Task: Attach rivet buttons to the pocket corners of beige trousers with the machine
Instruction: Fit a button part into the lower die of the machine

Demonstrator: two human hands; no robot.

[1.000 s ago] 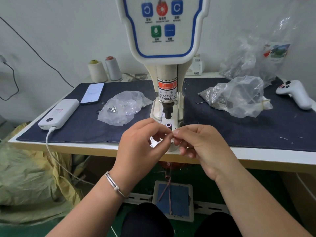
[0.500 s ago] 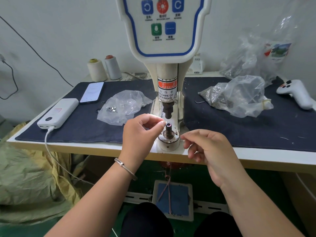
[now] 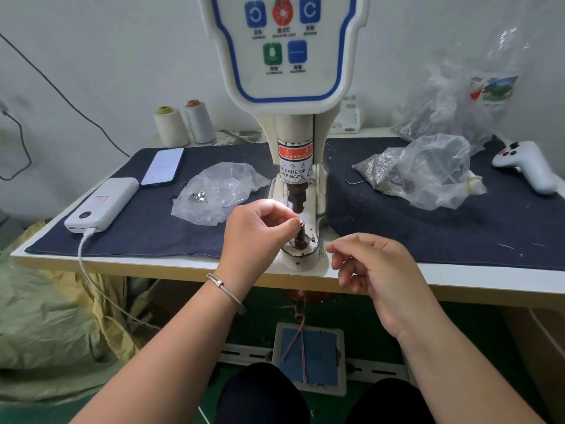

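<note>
The left hand [image 3: 260, 231] has its curled fingertips at the top of the dark lower die post [image 3: 301, 235] of the white rivet machine [image 3: 293, 96]; whether they pinch a rivet is hidden. The right hand [image 3: 379, 270], near right, hangs loosely curled; whether it holds anything is unclear. Crumpled beige fabric [image 3: 46, 316] lies low left, partly cut off.

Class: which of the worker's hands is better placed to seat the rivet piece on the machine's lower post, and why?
The left hand. Its fingertips are already at the top of the lower post, under the punch. The right hand hangs off to the side by the table edge, away from the post.
</note>
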